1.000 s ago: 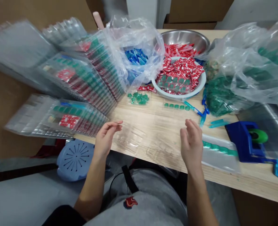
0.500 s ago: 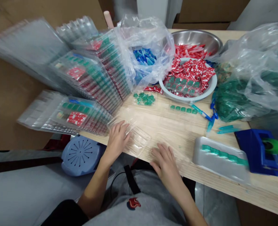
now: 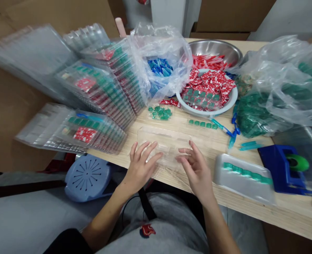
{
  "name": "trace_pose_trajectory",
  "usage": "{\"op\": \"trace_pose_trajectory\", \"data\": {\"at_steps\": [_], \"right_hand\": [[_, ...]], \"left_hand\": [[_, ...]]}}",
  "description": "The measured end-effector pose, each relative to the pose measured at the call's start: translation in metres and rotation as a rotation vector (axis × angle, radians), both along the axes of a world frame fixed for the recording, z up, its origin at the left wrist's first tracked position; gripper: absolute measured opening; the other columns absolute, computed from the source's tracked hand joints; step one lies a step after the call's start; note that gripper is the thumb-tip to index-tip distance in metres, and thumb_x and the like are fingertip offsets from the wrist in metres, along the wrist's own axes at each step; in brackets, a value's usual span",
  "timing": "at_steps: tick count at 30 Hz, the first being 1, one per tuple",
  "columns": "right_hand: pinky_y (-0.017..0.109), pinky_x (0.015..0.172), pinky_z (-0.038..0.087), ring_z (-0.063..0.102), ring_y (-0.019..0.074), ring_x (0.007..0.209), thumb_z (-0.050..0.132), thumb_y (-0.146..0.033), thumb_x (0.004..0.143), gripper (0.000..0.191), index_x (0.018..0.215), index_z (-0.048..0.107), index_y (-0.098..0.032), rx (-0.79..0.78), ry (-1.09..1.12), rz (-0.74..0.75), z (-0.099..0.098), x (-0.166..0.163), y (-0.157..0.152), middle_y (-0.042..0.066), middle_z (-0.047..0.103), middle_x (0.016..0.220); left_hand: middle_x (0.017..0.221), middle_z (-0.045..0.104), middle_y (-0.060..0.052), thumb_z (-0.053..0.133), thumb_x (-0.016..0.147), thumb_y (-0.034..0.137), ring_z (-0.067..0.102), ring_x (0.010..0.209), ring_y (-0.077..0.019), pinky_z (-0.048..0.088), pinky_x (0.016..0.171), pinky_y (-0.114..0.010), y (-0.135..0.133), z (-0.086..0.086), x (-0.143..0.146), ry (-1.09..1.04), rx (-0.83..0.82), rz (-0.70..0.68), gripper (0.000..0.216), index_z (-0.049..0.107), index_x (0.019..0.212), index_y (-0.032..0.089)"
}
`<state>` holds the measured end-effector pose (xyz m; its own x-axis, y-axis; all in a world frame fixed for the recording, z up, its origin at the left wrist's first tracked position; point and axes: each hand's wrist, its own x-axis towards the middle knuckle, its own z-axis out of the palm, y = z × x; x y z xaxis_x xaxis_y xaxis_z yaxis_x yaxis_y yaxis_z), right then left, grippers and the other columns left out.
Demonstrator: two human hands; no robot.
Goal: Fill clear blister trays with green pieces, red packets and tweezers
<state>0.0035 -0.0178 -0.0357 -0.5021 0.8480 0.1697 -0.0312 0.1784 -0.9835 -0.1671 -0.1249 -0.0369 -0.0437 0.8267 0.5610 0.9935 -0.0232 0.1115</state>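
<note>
A clear plastic blister tray (image 3: 165,135) lies on the wooden table in front of me, hard to make out against the wood. My left hand (image 3: 141,165) rests at its near left part with fingers spread. At the tray's right end is my right hand (image 3: 196,167), thumb and fingers loosely bent and apart; whether they touch the edge is unclear. Beyond the tray are a small pile of green plastic gems (image 3: 160,113) and a clear strip with a row of green pieces (image 3: 202,124).
Stacks of filled clear packs (image 3: 84,128) stand left. Behind are a bag of blue pieces (image 3: 159,67), a white bowl of red packets (image 3: 233,97) and a steel bowl (image 3: 214,44). To the right are blue pens (image 3: 221,127), a grey tray (image 3: 245,192) and a blue tape dispenser (image 3: 274,169).
Both my hands have moved forward, the left one also to the right. The clear tray has shifted right and away from the table's edge, and now lies between them.
</note>
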Motion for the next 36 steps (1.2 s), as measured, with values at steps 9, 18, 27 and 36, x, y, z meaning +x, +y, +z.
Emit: {"op": "trace_pose_trajectory", "data": {"at_steps": [9,18,27,36], "right_hand": [[0.035,0.085,0.057,0.065,0.0188,0.102,0.060,-0.010,0.088,0.052,0.132,0.052,-0.036,0.544,-0.162,0.088,0.046,0.015,0.002,0.003,0.066,0.113],[0.043,0.090,0.058,0.064,0.0227,0.108,0.058,-0.031,0.092,0.063,0.148,0.032,-0.036,0.249,-0.214,0.088,0.016,-0.010,-0.008,0.010,0.051,0.138],[0.031,0.061,0.054,0.060,0.0130,0.061,0.046,-0.024,0.085,0.051,0.135,0.036,-0.019,0.136,-0.375,0.063,-0.001,-0.042,0.061,0.003,0.061,0.091],[0.041,0.080,0.052,0.068,0.0280,0.085,0.049,-0.017,0.083,0.055,0.138,0.051,-0.013,0.331,-0.787,0.192,-0.016,-0.105,0.072,0.020,0.059,0.115]], "left_hand": [[0.141,0.052,-0.014,0.062,0.088,0.026,0.050,0.131,-0.0272,0.042,0.107,-0.047,-0.009,0.012,-0.022,-0.399,0.036,-0.033,0.063,0.033,0.144,0.026],[0.083,0.069,-0.003,0.060,0.084,0.053,0.069,0.072,-0.0175,0.058,0.071,-0.035,0.022,0.007,0.005,-1.723,0.121,0.145,0.034,0.057,0.090,0.020],[0.148,0.045,-0.022,0.062,0.085,0.050,0.034,0.142,-0.0378,0.026,0.113,-0.062,-0.032,-0.053,-0.019,-0.431,-0.445,0.311,0.062,0.051,0.136,0.015],[0.140,0.051,-0.028,0.052,0.091,0.048,0.046,0.132,-0.0411,0.036,0.106,-0.061,-0.045,-0.065,0.008,-0.112,-0.366,0.487,0.060,0.051,0.138,0.010]]}}
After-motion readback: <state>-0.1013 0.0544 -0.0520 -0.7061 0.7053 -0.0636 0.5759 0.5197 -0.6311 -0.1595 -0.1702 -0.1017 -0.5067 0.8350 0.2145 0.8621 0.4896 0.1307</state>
